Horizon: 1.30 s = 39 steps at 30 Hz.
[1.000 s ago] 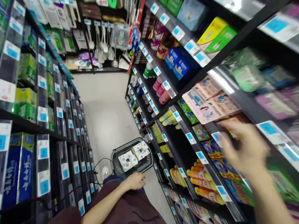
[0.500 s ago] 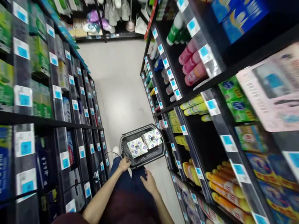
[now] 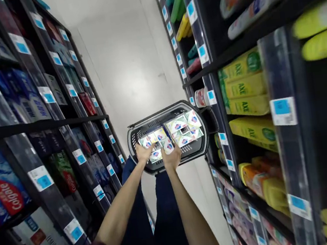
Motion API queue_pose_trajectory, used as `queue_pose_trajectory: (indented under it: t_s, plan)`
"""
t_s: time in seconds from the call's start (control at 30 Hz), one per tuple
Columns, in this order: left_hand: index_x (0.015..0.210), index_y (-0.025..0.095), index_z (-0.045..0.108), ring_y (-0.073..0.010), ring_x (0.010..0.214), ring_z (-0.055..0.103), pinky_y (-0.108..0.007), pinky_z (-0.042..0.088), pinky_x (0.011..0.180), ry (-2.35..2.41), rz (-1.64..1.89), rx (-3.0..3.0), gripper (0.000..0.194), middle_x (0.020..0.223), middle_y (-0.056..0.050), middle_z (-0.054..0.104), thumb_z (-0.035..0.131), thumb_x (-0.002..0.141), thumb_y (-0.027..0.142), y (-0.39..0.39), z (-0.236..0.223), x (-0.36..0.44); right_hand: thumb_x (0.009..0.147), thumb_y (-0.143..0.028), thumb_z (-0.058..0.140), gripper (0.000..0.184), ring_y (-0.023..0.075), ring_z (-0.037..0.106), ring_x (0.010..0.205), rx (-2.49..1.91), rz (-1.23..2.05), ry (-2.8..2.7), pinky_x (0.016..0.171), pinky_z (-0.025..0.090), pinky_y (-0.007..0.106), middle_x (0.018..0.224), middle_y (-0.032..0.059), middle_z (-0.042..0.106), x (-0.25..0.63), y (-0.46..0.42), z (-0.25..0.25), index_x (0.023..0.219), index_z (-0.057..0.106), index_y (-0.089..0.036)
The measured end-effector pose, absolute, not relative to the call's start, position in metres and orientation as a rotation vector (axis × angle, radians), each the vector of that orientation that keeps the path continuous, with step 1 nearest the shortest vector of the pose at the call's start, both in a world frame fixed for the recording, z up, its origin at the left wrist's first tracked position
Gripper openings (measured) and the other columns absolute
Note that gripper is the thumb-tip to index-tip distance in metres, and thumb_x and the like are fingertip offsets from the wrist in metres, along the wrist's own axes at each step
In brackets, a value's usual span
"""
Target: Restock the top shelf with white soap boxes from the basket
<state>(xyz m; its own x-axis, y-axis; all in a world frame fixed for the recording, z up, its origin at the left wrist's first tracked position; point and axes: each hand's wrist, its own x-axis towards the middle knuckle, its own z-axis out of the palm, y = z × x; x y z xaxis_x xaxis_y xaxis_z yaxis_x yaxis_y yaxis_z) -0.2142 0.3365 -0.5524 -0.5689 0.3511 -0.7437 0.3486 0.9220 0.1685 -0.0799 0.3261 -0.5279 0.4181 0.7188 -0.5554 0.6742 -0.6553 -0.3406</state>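
Handling boxes (image 3: 159,133) mid-frame, left hand (image 3: 144,153) and right hand (image 3: 172,158) touch them, I can't tell how tightly; next likely needs care.

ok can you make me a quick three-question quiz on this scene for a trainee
1. What are the white packs in?
A) a wooden crate
B) a dark basket
C) a paper bag
2. True or false: the left hand and right hand are both at the basket.
3. Fill in: the yellow packs on the right side of the view read "____".

Key: 1 B; 2 true; 3 AXE.
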Motion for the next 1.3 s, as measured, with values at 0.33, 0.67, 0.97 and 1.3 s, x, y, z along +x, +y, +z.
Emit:
queue_pose_trajectory:
  t_s: [0.33, 0.67, 0.97, 1.3]
  plan:
    - [0.136, 0.017, 0.047, -0.0317, 0.124, 0.060, -0.039, 0.048, 0.104, 2.192, -0.008, 0.913, 0.068, 0.133, -0.014, 0.064, 0.075, 0.074, 0.026, 0.322, -0.507, -0.231, 0.082, -0.051, 0.070, 0.064, 0.0355, 0.066, 0.113, -2.603, 0.904, -1.374, 0.093, 0.053, 0.045, 0.122, 0.0200, 0.070, -0.065, 0.318, -0.531, 0.131, 0.062, -0.010]
    - [0.145, 0.011, 0.046, -0.0401, 0.134, 0.045, -0.055, 0.038, 0.106, 1.719, -0.256, 1.616, 0.072, 0.149, -0.022, 0.049, 0.067, 0.077, 0.010, 0.294, -0.510, -0.168, 0.076, -0.058, 0.074, 0.067, 0.0298, 0.072, 0.095, -2.534, 0.923, -0.913, 0.087, 0.059, 0.046, 0.109, 0.0156, 0.074, -0.011, 0.231, -0.466, 0.123, 0.066, -0.011]
    - [0.134, 0.013, 0.054, -0.0335, 0.121, 0.060, -0.045, 0.048, 0.103, 1.764, -0.057, 1.433, 0.062, 0.130, -0.016, 0.065, 0.073, 0.075, 0.014, 0.289, -0.487, -0.202, 0.080, -0.061, 0.071, 0.052, 0.0254, 0.072, 0.094, -2.022, 1.446, -0.083, 0.090, 0.057, 0.044, 0.104, 0.0089, 0.074, -0.009, 0.209, -0.412, 0.109, 0.061, -0.019]
    - [0.118, 0.020, 0.057, -0.0319, 0.106, 0.071, -0.041, 0.057, 0.094, 1.737, 0.737, 0.603, 0.071, 0.115, -0.010, 0.074, 0.088, 0.056, 0.034, 0.305, -0.277, -0.218, 0.078, -0.044, 0.081, 0.058, 0.0257, 0.065, 0.122, -1.427, 1.463, -0.132, 0.107, 0.049, 0.041, 0.129, 0.0084, 0.069, -0.021, 0.319, -0.200, 0.128, 0.060, -0.025]
